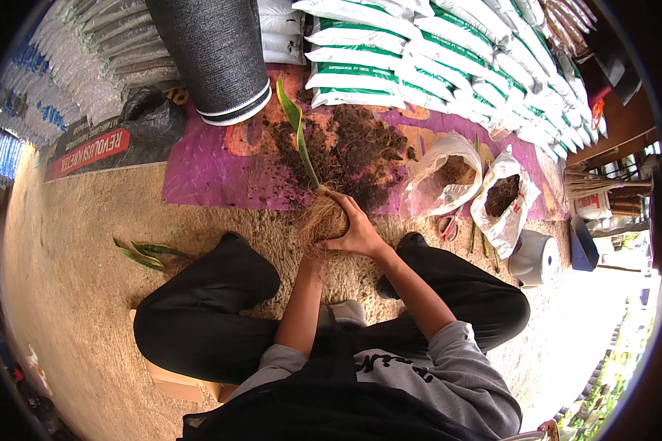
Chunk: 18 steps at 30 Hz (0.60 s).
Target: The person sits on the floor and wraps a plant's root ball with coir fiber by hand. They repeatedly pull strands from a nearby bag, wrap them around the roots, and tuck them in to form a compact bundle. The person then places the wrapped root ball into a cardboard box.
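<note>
A snake plant (301, 151) with one tall, yellow-edged green leaf stands up between my hands, its bare tangle of brown roots (318, 220) hanging below. My right hand (358, 229) curves around the right side of the roots, fingers at the top and thumb lower down. On the near left, my left hand (314, 253) is up against the same roots, which cover its fingers. Loose dark soil (357, 151) is heaped on the purple printed sheet (198, 176) just beyond the plant.
To the right are two open white bags of growing material (460, 173) (502, 197), red-handled scissors (449, 228) and a pale round container (535, 257). Cut leaves (147, 253) lie left. A black roll (213, 59) and stacked white-green sacks (360, 55) stand at the back.
</note>
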Motion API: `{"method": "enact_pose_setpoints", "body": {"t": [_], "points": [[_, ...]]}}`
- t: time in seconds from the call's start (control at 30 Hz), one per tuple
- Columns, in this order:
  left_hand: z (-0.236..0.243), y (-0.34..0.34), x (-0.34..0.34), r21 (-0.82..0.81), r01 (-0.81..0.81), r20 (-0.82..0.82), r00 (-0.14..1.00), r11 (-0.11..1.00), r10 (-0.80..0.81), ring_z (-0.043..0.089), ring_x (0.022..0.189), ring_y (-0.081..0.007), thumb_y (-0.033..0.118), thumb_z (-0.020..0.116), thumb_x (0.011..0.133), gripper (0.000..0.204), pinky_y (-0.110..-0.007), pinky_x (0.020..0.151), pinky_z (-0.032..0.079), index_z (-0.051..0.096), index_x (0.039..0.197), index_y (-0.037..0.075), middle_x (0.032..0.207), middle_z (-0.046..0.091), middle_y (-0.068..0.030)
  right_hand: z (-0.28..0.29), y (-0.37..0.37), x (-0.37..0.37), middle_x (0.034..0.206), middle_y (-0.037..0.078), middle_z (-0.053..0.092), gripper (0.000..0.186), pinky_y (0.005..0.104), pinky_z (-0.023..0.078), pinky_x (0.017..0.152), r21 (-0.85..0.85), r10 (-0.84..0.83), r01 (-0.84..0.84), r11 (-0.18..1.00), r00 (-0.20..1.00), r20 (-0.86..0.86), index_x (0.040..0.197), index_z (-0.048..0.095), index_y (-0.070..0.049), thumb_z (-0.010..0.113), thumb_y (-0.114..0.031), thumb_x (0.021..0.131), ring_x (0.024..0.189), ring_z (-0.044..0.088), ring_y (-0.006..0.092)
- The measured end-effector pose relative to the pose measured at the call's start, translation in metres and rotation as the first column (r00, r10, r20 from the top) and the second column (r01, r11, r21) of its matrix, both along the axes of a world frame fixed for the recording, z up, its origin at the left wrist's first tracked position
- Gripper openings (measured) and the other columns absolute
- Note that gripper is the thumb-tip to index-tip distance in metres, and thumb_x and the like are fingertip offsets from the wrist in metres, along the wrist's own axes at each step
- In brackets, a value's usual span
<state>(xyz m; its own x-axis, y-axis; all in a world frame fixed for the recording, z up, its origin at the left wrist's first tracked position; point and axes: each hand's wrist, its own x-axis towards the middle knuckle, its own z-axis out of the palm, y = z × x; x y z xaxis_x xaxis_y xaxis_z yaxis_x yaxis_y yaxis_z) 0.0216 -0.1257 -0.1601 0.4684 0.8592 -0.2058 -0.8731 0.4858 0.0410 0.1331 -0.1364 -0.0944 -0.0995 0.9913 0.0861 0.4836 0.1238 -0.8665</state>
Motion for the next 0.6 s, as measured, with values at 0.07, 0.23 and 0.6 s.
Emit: {"method": "enact_pose_setpoints", "body": {"t": [0.07,0.23,0.6], "points": [[-0.002,0.003,-0.003,0.108,-0.031,-0.148,0.988,0.994,0.047,0.057,0.100,-0.0249,0.027,0.045,0.092,0.039,-0.035,0.084,0.052,0.046,0.122,0.002,0.113,0.054,-0.0129,-0.004,0.001,-0.003,0.126,0.019,0.042,0.100,0.0405,0.037,0.099,0.004,-0.029,0.030,1.000,0.999,-0.025,0.132,0.034,-0.003,0.082,-0.035,0.051,0.117,0.044,0.0329],[0.014,0.002,-0.005,0.111,-0.030,-0.180,0.982,0.993,0.049,0.057,0.099,-0.0239,0.023,0.047,0.091,0.036,-0.033,0.083,0.053,0.047,0.119,0.000,0.112,0.054,-0.0124,-0.012,0.001,-0.006,0.120,0.019,0.048,0.094,0.0399,0.039,0.097,-0.087,-0.111,0.098,0.991,0.982,-0.153,0.129,0.037,-0.002,0.081,-0.030,0.050,0.114,0.047,0.0317],[0.005,0.015,-0.031,0.220,0.128,-0.459,0.888,0.967,-0.013,0.052,0.107,-0.0244,0.026,0.047,0.092,0.042,-0.037,0.088,0.048,0.042,0.125,0.002,0.120,0.050,-0.0113,-0.020,0.005,-0.014,0.113,0.014,0.056,0.079,0.0333,0.045,0.088,-0.135,-0.186,0.146,0.980,0.914,-0.360,0.126,0.037,0.002,0.075,-0.009,0.057,0.102,0.055,0.0203]]}}
